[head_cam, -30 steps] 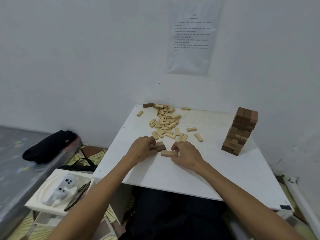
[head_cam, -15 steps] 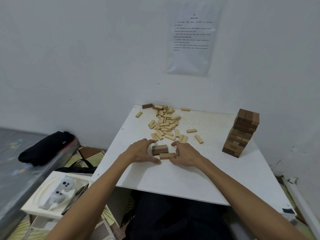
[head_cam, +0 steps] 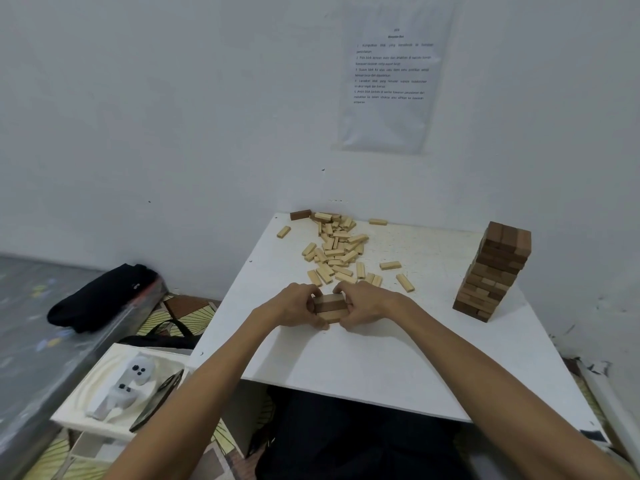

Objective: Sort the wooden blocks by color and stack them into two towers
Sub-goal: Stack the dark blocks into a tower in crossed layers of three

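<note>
**A:** White tabletop (head_cam: 346, 375) fills the foreground, and both forearms reach in over its near edge. The left hand (head_cam: 294, 306) and the right hand (head_cam: 367, 303) meet mid-table, fingers curled round a small cluster of blocks (head_cam: 328, 306) from either side — a snug, two-sided hold.

**B:** What colour is that cluster?

**A:** Brown faces on top, something paler along the near bottom edge. I cannot tell how many pieces, because the fingers cover the ends. It seems to rest on the table, squeezed between the two hands.

**B:** And beyond the hands?

**A:** Just behind them lies the scatter of light blocks (head_cam: 336, 244), loose and flat, with no tidy stack among them. At its far side, one lone dark block (head_cam: 300, 214) lies by the wall.

**B:** So the light tower isn't begun?

**A:** Not by my reading. Over on the right, the dark tower (head_cam: 493, 271) stands many layers high, well apart from the pile and a little staggered — that half looks nearly finished. Still to do, I'd say: the brown pieces in hand and the stray one go onto it, then the whole pale heap needs building. Printed sheet (head_cam: 391, 77) on the wall behind.
</note>
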A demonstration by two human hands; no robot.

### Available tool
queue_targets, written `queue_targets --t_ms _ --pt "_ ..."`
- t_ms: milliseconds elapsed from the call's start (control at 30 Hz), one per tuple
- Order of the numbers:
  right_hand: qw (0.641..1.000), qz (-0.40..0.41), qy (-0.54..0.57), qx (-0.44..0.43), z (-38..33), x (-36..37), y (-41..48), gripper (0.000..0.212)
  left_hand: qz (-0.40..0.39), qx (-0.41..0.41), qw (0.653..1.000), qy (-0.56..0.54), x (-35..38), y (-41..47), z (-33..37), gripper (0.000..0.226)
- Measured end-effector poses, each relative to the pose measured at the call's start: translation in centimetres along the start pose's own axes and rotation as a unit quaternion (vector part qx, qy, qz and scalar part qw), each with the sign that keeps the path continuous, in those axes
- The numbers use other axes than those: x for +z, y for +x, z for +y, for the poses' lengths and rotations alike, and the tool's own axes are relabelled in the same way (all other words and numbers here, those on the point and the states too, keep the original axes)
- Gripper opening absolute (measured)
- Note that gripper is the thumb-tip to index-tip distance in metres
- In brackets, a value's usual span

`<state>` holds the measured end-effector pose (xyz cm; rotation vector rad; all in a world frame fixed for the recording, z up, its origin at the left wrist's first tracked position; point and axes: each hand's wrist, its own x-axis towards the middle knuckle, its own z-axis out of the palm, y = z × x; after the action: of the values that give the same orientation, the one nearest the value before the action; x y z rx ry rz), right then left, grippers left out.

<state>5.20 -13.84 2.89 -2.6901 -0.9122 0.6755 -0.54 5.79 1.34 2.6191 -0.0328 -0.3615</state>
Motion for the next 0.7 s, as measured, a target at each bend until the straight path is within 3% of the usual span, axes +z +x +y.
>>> queue_targets --t_ms 267,700 --pt "1.000 -0.005 0.006 -0.012 0.7 -0.5 0.6 0.069 -0.029 0.002 0.998 0.053 -0.5 0.6 0.7 0.065" --pt "0.998 0.058 0.007 -0.017 1.1 -1.3 0.2 0.067 -0.013 0.048 0.993 0.105 -2.5 1.3 2.1 0.062"
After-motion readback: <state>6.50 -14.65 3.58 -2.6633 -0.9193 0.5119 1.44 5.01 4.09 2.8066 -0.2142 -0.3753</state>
